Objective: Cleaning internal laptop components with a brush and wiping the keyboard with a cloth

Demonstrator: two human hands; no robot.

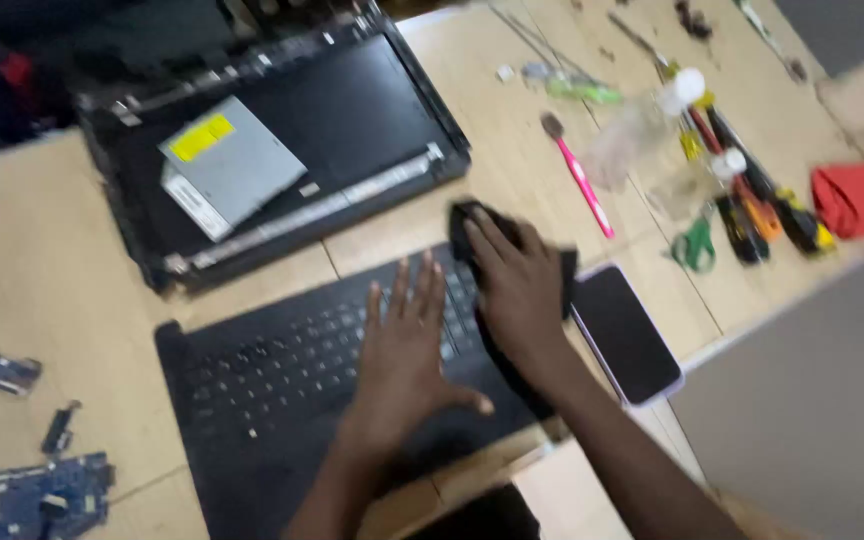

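Black cloth was pressed flat under the right hand, fingers extended, at the keyboard's right end. The left hand lay open on the keys, holding nothing. Keycaps could be snagged by rubbing; the phone beside the keyboard might be knocked off.
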